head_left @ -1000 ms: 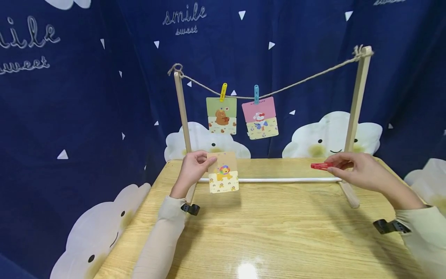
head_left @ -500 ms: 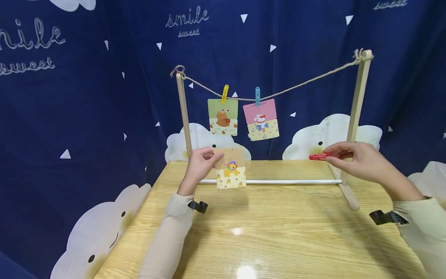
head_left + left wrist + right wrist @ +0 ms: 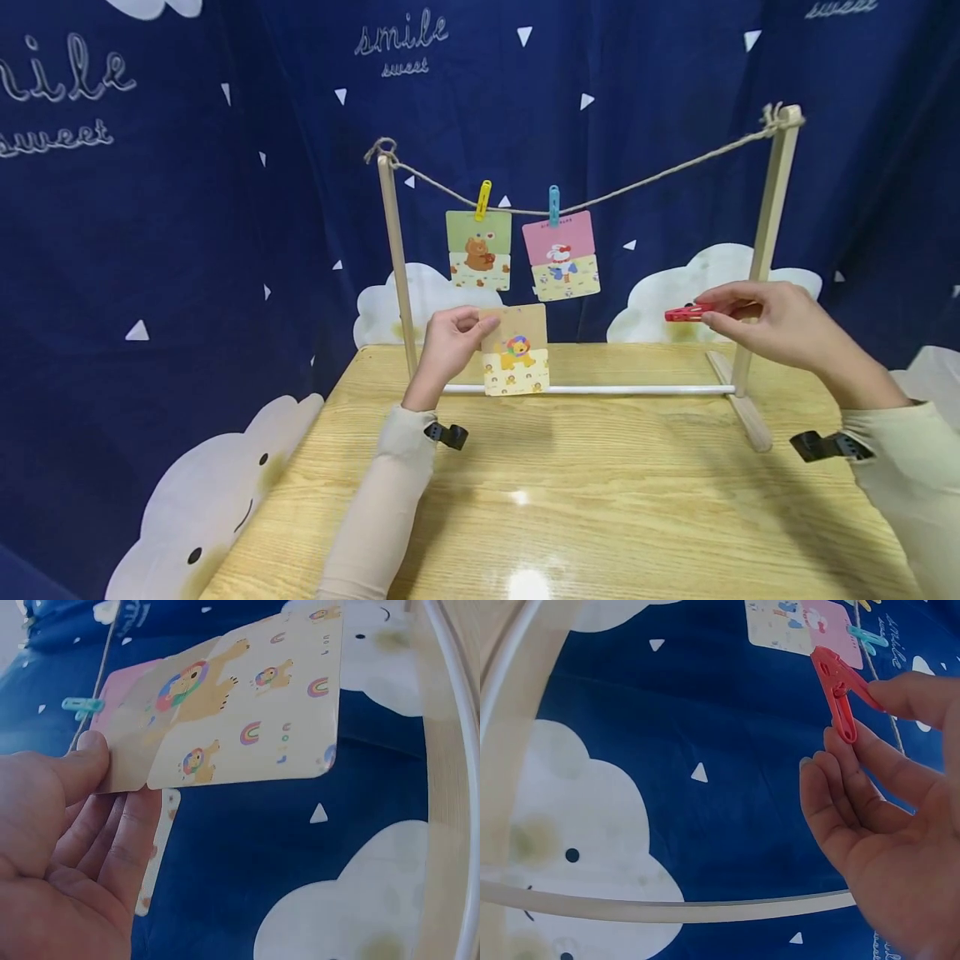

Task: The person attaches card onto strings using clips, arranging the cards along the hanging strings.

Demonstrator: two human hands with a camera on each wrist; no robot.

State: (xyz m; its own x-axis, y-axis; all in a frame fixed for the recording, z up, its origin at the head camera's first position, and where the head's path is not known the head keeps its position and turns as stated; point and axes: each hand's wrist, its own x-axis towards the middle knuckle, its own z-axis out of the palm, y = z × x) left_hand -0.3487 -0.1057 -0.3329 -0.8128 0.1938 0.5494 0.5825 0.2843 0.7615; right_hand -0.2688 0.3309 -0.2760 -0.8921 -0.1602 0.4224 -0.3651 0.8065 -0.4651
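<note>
My left hand [image 3: 452, 343] pinches the upper left edge of a lion card [image 3: 516, 350], tan above and cream below, held upright in front of the rack. In the left wrist view the thumb lies on the face of the lion card [image 3: 247, 712]. Farther right, my right hand [image 3: 776, 323] pinches a red clothespin [image 3: 686, 313] between thumb and fingers. Its tip points left in the head view. A twine line [image 3: 667, 175] carries a green bear card [image 3: 478, 250] under a yellow clothespin [image 3: 483, 201] and a pink rabbit card [image 3: 561, 255] under a blue clothespin [image 3: 554, 206].
The twine is tied between a left wooden post [image 3: 396, 250] and a taller right wooden post [image 3: 772, 200]. A white rod [image 3: 622, 390] joins them low down, over the wooden table [image 3: 600, 500]. Behind hangs a dark blue curtain [image 3: 660, 75] with clouds.
The left hand has carried the lion card to the right and upward, to below the hanging cards. The right hand has risen a little with the red clothespin.
</note>
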